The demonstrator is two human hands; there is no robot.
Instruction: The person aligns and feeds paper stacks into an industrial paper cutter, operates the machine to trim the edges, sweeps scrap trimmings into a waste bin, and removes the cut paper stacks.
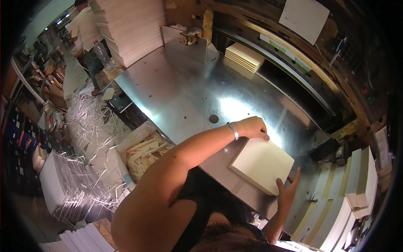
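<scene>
Left arm (155, 185), bare and closest to view, reaches over the front edge of the metal table (176, 90). Tall paper stack (128, 29) stands at the table's far left. Cream paper block (262, 164) lies flat near the front edge, between both hands. Risk, judged: uneven pushing could skew its sheets; a pull toward the body could carry a near corner over the edge. Left hand (253, 127): fingers curled at the far corner; cannot tell grip from mere contact. Right hand (286, 192): fingers spread, thumb against the right side, nothing enclosed; one-sided contact could let the block pivot.
</scene>
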